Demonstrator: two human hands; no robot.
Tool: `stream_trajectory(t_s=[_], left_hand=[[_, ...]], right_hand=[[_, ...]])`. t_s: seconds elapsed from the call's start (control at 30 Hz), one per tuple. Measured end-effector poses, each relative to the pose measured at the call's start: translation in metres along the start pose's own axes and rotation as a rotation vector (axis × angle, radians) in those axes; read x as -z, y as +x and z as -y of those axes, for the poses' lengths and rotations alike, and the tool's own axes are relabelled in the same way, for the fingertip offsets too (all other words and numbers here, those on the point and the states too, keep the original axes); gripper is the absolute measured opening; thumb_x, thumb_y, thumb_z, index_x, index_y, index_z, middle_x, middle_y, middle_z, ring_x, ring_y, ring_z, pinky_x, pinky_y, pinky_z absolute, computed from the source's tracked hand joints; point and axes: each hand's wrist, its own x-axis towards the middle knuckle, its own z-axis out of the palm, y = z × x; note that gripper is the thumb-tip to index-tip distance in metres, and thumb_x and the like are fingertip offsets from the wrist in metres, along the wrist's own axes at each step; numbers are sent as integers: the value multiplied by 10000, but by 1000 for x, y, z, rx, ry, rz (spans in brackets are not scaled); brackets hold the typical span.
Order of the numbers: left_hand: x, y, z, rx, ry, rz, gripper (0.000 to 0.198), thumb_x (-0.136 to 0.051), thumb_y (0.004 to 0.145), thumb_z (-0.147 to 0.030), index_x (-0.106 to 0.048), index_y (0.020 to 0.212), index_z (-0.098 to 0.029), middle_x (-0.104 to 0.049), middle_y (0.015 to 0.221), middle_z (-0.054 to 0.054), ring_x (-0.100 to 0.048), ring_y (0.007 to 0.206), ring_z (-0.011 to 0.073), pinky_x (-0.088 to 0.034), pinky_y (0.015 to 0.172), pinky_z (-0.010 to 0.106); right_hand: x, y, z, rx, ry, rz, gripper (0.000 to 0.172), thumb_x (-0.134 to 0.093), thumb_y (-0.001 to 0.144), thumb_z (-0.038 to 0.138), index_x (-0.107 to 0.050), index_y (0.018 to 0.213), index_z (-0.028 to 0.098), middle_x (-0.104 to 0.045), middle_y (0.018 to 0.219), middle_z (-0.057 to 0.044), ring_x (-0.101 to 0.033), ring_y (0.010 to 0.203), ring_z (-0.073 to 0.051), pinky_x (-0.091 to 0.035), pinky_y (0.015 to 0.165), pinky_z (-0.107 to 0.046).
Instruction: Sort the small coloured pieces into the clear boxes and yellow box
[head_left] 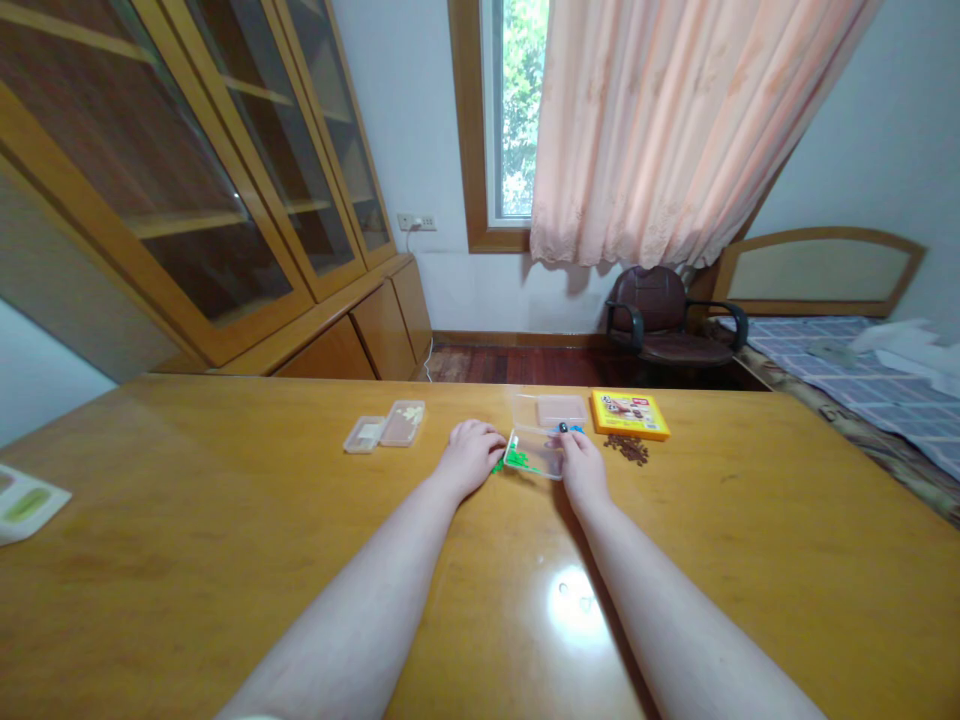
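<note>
Clear plastic box (541, 463) between left hand (472, 453) and right hand (584, 470), long axis roughly 9-to-3 o'clock. Right hand grips 3 o'clock end; left curled at green pieces (518, 459), hold can't tell. Yellow package (630, 414), 2 o'clock: print illegible.

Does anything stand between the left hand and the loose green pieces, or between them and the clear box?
Nothing visible separates the left hand from the loose green pieces beside it. Between them and the clear box, held by the right hand, only the box's left edge shows; its height is hard to tell.
</note>
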Motion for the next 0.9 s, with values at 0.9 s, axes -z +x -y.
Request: stream_trajectory(t_s=[0.9], left_hand=[[11,-1,-5,-67,-205,-245,251,-510,838,-323,-596,1059,-243,-661,962,9,-559,917,149,-381,871,289]], right_hand=[[-1,-3,7,37,-65,24,337,-505,696,508,-581,619,189,-544,556,4,-420,481,-130,-324,489,-255]])
